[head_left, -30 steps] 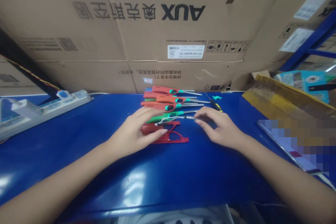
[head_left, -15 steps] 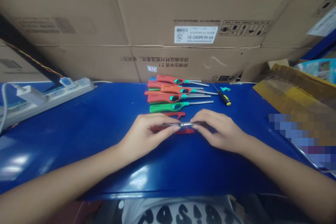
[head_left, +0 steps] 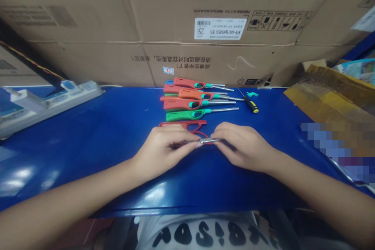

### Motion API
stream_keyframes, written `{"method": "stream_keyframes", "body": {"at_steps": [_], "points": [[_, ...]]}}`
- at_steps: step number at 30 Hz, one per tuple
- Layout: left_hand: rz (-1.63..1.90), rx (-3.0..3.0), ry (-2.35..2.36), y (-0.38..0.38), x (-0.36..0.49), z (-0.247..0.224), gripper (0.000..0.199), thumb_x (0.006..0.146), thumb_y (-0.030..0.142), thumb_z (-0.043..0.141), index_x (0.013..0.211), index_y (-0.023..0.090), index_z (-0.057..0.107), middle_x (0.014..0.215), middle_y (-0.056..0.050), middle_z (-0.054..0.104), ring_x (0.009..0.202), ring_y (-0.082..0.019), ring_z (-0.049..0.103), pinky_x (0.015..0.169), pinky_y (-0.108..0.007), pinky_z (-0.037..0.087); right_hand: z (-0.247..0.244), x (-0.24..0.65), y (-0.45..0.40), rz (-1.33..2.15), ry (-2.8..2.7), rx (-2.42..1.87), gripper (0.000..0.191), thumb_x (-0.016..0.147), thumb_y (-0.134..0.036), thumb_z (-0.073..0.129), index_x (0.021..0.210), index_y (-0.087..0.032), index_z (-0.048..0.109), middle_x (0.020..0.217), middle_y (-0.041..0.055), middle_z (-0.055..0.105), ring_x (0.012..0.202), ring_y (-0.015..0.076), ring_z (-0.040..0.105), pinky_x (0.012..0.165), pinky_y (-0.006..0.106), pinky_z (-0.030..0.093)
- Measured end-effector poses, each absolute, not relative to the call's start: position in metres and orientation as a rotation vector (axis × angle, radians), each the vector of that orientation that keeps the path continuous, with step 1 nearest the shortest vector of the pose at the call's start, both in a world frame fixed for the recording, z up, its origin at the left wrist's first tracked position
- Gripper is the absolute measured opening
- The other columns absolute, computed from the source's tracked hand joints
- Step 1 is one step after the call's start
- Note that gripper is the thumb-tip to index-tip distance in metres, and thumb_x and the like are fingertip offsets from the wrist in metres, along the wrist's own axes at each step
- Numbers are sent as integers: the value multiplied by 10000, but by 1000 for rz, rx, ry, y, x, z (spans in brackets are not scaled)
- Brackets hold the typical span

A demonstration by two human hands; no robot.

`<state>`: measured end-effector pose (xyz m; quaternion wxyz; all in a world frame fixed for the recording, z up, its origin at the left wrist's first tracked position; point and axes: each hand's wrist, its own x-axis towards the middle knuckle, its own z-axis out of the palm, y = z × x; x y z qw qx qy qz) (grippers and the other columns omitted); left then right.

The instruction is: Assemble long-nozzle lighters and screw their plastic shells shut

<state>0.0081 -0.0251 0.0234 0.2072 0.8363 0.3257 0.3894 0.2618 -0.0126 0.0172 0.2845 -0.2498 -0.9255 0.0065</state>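
Note:
Between my fingertips, low over the blue table, is a slim silvery metal tube point(head_left: 208, 140). My left hand point(head_left: 159, 148) pinches its left end between thumb and fingers. At the other end, my right hand point(head_left: 244, 146) is closed with its thumb and fingertips on the tube. Just beyond them lies a red lighter shell half point(head_left: 200, 122); a second red piece sits partly hidden behind my left fingers. Farther back, a green long-nosed lighter point(head_left: 183, 115) lies in front of several red and orange lighters point(head_left: 183, 104), their metal nozzles pointing right.
A black-and-yellow screwdriver point(head_left: 251, 105) and a small turquoise part point(head_left: 252, 94) lie right of the lighters. A white power strip point(head_left: 67, 99) with plugs is at left. Behind stands a large cardboard box point(head_left: 117, 27). Yellowish taped packaging point(head_left: 328, 97) occupies the right edge.
The metal tube has turned slightly, its right end now a little higher, and more of it shows between my fingers. Both hands keep nearly the same place; the view has tipped down slightly.

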Motion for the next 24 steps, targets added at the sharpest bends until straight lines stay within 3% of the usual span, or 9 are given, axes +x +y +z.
{"method": "stream_keyframes", "body": {"at_steps": [4, 8, 11, 17, 21, 24], "points": [[1065, 2523, 760, -24, 9, 19, 131, 938, 176, 671, 1042, 170, 750, 913, -49, 785, 804, -163, 716, 798, -306, 563, 21, 252, -20, 395, -2441, -876, 177, 963, -361, 600, 989, -193, 649, 830, 14, 672, 740, 132, 622, 679, 254, 475], [1056, 2589, 704, -25, 12, 13, 125, 939, 174, 663, 1024, 136, 747, 868, -65, 767, 776, -168, 699, 747, -304, 553, 20, 247, -20, 466, -2423, -1058, 398, 945, -494, 594, 687, -191, 591, 611, -23, 526, 616, 111, 515, 574, 249, 363], [988, 2453, 792, -28, 14, 12, 171, 917, 194, 693, 1072, 144, 744, 933, -55, 784, 822, -162, 721, 780, -276, 570, 19, 249, -15, 449, -2391, -1098, 431, 913, -476, 629, 612, -185, 528, 581, -28, 485, 595, 103, 478, 553, 249, 319], [877, 1960, 1022, -20, 11, 17, 329, 895, 359, 716, 1168, 176, 730, 1088, -58, 777, 883, -173, 743, 781, -245, 602, 23, 261, -6, 186, -2309, -1078, 323, 879, -417, 657, 671, -182, 581, 597, -10, 522, 631, 135, 467, 593, 278, 339], [821, 1585, 1047, -10, 7, 20, 448, 964, 532, 568, 1076, 144, 762, 862, -58, 773, 729, -157, 724, 688, -250, 607, 25, 267, -1, 21, -2290, -1028, 309, 884, -400, 660, 687, -179, 571, 632, 12, 557, 654, 154, 477, 614, 295, 362], [781, 1409, 1024, -6, 6, 21, 401, 906, 505, 672, 1013, 132, 771, 732, -33, 746, 639, -129, 701, 641, -219, 599, 24, 269, 2, -33, -2281, -985, 292, 886, -384, 666, 702, -181, 563, 651, 20, 564, 666, 161, 482, 622, 298, 370]]}}
